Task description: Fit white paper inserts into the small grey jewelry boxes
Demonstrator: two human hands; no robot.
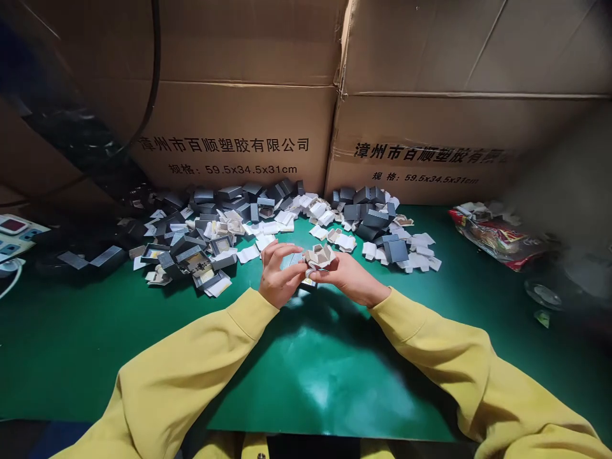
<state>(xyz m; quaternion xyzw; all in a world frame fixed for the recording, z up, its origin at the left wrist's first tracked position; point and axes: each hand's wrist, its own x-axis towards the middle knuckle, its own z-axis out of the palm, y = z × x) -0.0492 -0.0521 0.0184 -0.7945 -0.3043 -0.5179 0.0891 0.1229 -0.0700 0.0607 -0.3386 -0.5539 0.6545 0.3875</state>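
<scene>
My left hand [280, 274] is closed on a small dark box [308, 284], mostly hidden behind the fingers; a pale bluish face shows between them. Against it, my right hand [356, 277] pinches a folded greyish-white cardboard insert [320, 255] between thumb and fingers. Both hands meet above the middle of the green tabletop [335, 382]. Just beyond them lie loose white folded inserts [345, 242]. To the left spreads a heap of small dark boxes [191, 258], several of them open.
Another pile of dark boxes [375, 217] with white inserts stands at the back right. Large cardboard cartons [239, 115] wall off the far edge. A red plastic bag [497, 239] sits on the right, a power strip [19, 233] on the left. A black cable [155, 70] hangs at upper left.
</scene>
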